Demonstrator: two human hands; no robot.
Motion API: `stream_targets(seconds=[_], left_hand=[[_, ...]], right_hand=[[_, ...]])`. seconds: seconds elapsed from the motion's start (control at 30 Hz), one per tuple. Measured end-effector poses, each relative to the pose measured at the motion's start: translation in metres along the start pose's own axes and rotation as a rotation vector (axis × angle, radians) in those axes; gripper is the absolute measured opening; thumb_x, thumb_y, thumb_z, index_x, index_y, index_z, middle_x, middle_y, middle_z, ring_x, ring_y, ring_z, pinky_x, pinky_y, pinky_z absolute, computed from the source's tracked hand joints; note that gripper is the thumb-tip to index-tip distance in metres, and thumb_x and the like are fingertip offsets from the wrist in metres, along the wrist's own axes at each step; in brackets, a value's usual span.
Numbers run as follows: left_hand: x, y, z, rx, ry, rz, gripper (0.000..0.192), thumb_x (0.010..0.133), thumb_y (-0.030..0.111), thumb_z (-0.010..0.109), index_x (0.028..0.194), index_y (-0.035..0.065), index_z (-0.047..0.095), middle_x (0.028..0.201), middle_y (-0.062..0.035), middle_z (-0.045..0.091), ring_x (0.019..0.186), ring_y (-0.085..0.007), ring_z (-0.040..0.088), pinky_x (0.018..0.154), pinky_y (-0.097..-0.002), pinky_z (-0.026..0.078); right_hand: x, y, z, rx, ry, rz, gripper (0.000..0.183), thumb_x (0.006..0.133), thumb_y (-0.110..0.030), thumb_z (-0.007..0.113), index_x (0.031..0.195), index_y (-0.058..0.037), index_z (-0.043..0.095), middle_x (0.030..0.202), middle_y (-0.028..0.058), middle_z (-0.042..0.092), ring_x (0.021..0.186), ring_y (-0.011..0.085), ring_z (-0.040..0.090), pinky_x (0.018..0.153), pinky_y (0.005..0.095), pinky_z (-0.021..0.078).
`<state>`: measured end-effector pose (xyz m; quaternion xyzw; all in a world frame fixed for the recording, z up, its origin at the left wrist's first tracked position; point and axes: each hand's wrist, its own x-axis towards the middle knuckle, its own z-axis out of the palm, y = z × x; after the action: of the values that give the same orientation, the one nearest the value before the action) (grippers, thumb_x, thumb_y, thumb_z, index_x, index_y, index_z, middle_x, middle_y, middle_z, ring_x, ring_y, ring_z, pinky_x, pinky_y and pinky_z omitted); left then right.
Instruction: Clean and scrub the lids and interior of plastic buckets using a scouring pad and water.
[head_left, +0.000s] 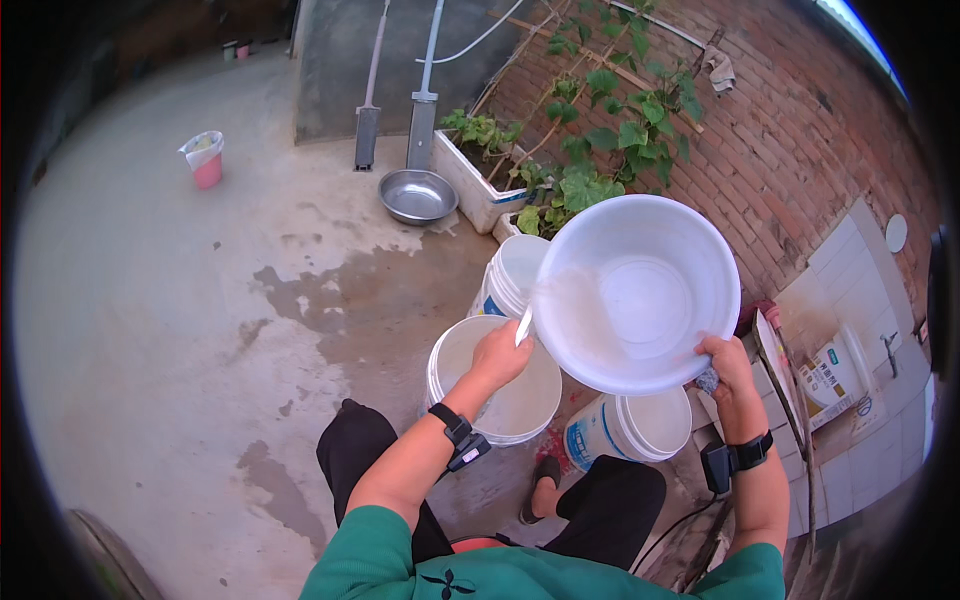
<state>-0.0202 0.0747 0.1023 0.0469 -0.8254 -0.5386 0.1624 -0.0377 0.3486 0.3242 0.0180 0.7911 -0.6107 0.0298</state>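
Note:
A large white plastic basin (651, 292) is tilted towards me above the buckets. My right hand (729, 367) grips its lower right rim, with a grey scrubber or wad of cloth (707, 380) pressed beneath the fingers. My left hand (501, 354) is closed around a white handle (523, 327) at the basin's left rim. A pale brown blur lies inside the basin beyond that handle; whether it is splashing water or a tool's head I cannot tell. Below my left hand stands a wide white bucket (495, 431). Another bucket (630, 427) is under the basin, a third (504, 281) behind.
A metal bowl (418, 196) rests on wet concrete (405, 292) near a white planter (480, 187) with climbing plants. Farther left stands a pink lined bin (206, 169). At right are a tiled ledge (855, 465), a tap (890, 352) and a white container (832, 375) before the brick wall (772, 172).

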Motion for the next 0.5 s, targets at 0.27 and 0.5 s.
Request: stream_targets(seconds=[0.27,0.5], left_hand=[[0.005,0.005,-0.004,-0.011,-0.005,0.001,0.036,0.086,0.030,0.048,0.102,-0.0011,0.055,0.096,-0.0256,0.062,0.093,-0.0416,0.059,0.080,-0.0489,0.045],[0.015,-0.006,0.003,0.012,-0.080,-0.076,0.033,0.084,0.028,0.054,0.107,0.0050,0.059,0.099,-0.0226,0.064,0.092,-0.0389,0.061,0.081,-0.0451,0.047]], right_hand=[[0.008,-0.004,0.004,-0.088,0.012,-0.061,0.026,0.068,-0.002,0.051,0.091,0.0089,0.058,0.074,0.0137,0.060,0.050,0.0264,0.059,0.039,0.0378,0.0498],[0.014,-0.003,0.007,-0.088,-0.077,-0.182,0.026,0.067,-0.001,0.050,0.089,0.0087,0.059,0.075,0.0112,0.059,0.060,0.0218,0.059,0.050,0.0332,0.0481]])
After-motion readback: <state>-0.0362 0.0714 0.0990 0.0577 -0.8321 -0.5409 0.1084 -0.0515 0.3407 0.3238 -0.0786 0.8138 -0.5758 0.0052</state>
